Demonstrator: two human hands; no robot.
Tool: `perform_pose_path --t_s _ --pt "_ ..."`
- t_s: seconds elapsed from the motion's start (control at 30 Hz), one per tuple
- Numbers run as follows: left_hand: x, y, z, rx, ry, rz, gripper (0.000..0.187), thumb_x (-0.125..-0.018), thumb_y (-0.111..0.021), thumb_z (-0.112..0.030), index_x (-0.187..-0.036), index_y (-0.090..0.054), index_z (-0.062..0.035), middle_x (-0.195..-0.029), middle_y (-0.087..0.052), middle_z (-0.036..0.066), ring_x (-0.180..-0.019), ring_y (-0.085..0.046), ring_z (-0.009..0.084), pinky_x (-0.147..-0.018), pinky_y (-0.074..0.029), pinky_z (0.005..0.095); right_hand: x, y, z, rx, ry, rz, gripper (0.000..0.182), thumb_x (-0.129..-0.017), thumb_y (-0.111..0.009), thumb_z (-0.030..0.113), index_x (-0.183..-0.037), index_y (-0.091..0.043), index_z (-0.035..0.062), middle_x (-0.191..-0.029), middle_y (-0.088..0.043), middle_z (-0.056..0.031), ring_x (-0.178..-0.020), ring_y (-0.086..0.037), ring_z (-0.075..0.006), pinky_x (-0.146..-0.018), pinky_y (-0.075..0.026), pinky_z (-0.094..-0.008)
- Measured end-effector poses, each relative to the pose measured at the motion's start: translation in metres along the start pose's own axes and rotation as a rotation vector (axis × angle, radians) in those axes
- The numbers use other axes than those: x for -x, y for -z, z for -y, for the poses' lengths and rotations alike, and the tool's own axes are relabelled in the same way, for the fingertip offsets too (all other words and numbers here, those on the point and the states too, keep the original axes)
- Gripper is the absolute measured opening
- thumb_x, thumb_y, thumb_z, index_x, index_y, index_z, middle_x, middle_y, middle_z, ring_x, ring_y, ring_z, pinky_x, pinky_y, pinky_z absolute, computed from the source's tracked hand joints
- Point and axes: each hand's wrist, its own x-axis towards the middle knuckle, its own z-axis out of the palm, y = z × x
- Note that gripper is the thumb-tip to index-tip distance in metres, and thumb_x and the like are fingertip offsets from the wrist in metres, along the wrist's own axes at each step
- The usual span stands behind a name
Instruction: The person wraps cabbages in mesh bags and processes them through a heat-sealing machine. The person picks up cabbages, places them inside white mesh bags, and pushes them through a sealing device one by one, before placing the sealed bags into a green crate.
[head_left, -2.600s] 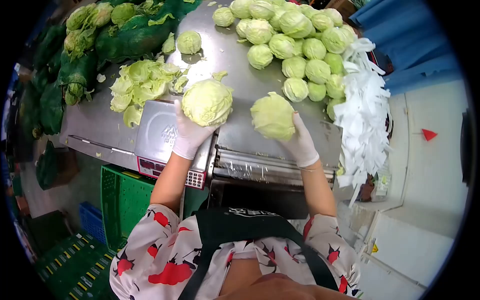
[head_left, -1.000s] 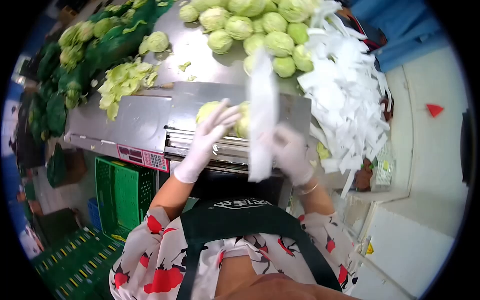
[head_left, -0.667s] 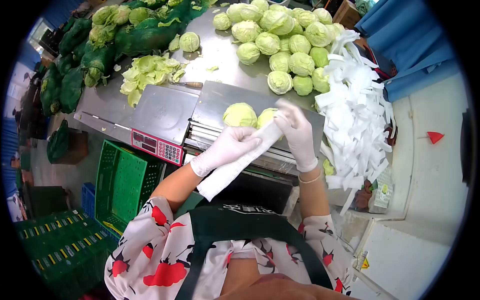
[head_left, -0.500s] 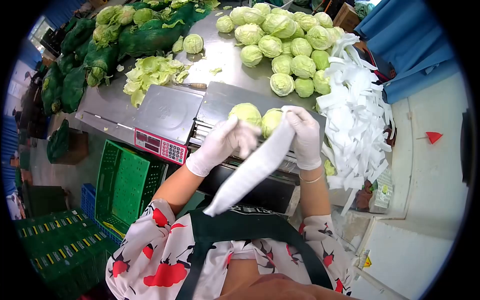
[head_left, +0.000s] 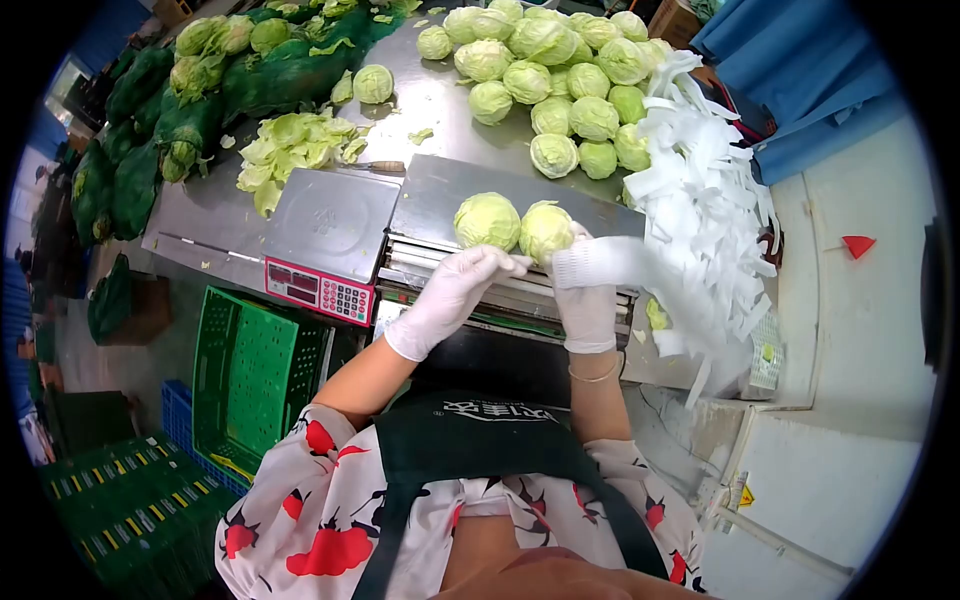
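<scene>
Two pale green cabbages sit side by side on the metal packing machine [head_left: 440,190], a left one [head_left: 487,220] and a right one [head_left: 546,230]. My left hand [head_left: 468,283], gloved in white, is just below them, its fingers drawn together near the gap; whether they pinch anything is hidden. At the right cabbage's lower right is my right hand [head_left: 583,290], also gloved. It is closed on a white foam net sleeve [head_left: 620,262], which swings out to the right, blurred. Part of that hand is behind the sleeve.
Right of the machine lies a heap of white sleeves [head_left: 690,200]. Many cabbages [head_left: 590,80] are piled behind. On the left are a scale [head_left: 330,225], loose leaves [head_left: 290,150], a knife [head_left: 385,166], filled green net bags [head_left: 290,85] and a green crate [head_left: 245,380].
The sleeve has swung from lower left to the right. My right hand has moved down and left, to the right cabbage. My left hand's fingers have come together.
</scene>
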Motion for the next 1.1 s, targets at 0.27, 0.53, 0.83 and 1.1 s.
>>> perform_pose_path --t_s 0.27,0.53,0.83,1.1 --pt "0.006 -0.023 -0.007 -0.132 0.233 0.001 0.042 -0.100 -0.058 -0.019 -0.135 -0.054 0.0032 -0.123 -0.063 0.006 -0.110 -0.056 0.0100 -0.097 -0.044 0.0260 0.018 -0.002 0.020 0.339 0.380 -0.010 0.023 -0.088 -0.067 0.010 -0.111 -0.069 0.0072 -0.108 -0.071 -0.0084 -0.112 -0.061 -0.0265 -0.106 -0.038 -0.0475" --pt "0.013 -0.019 -0.017 -0.212 0.197 -0.078 0.025 -0.100 -0.056 -0.014 -0.114 -0.066 0.0041 -0.110 -0.069 0.008 -0.101 -0.063 0.0133 -0.093 -0.049 0.0280 0.010 0.009 0.020 -0.438 -0.324 -0.137 0.017 -0.092 -0.059 0.000 -0.107 -0.066 -0.0047 -0.118 -0.064 -0.0167 -0.104 -0.062 -0.0228 -0.093 -0.048 -0.0310" --pt "0.029 -0.005 -0.042 0.364 0.405 -0.136 0.032 -0.104 -0.046 -0.028 -0.116 -0.058 -0.0005 -0.100 -0.065 0.004 -0.091 -0.065 0.0140 -0.085 -0.054 0.0304 0.034 0.030 0.008 -1.174 -0.551 0.789 0.034 -0.095 -0.063 0.029 -0.108 -0.063 -0.0020 -0.098 -0.068 -0.0087 -0.087 -0.062 -0.0167 -0.080 -0.050 -0.0316" --pt "0.034 0.014 -0.023 0.086 0.264 0.133 0.052 -0.103 -0.043 -0.035 -0.135 -0.051 0.0057 -0.120 -0.064 0.016 -0.109 -0.063 0.0217 -0.100 -0.047 0.0375 0.045 0.047 -0.009 -1.043 -0.667 0.150 0.034 -0.105 -0.044 0.024 -0.124 -0.055 -0.0006 -0.111 -0.065 -0.0086 -0.102 -0.063 -0.0178 -0.088 -0.050 -0.0290"
